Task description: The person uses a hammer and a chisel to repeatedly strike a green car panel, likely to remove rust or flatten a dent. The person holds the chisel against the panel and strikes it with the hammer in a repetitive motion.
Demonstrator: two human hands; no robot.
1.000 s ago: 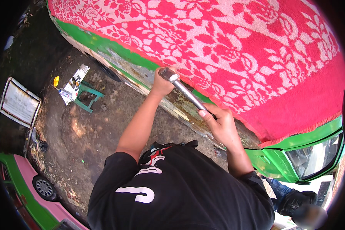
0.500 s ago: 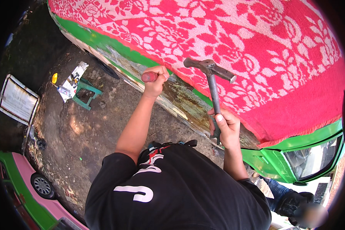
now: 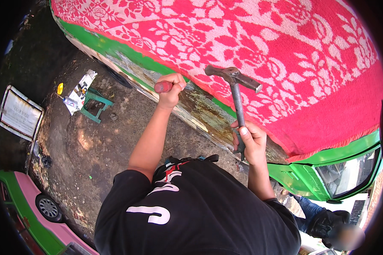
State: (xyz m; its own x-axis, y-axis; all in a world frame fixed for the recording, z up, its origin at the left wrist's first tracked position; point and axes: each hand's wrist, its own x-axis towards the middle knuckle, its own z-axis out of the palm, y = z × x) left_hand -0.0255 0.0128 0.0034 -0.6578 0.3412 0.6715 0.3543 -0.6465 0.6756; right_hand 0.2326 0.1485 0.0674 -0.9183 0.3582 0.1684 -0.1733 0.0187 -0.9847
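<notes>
My right hand (image 3: 252,142) is closed around the dark green grip of a hammer (image 3: 236,95), its metal head raised over the towel. My left hand (image 3: 171,91) wraps around a tool with a red rounded handle (image 3: 162,86); the fist hides its other end, so its kind does not show. In front of both hands runs the side of a green vehicle (image 3: 210,108), with worn paint and rusty bare patches. A red and pink floral towel (image 3: 251,46) covers its upper surface.
A green plastic stool (image 3: 95,105) stands on the dirt ground at left, with a paper-covered board and a small bottle (image 3: 69,102) by it. A framed sign (image 3: 20,114) and a green and pink car (image 3: 34,208) are farther left. Another person (image 3: 323,223) is at lower right.
My left hand has tilted slightly, and the red handle's end has shifted a little to the left. The hammer and my right hand have hardly moved.
</notes>
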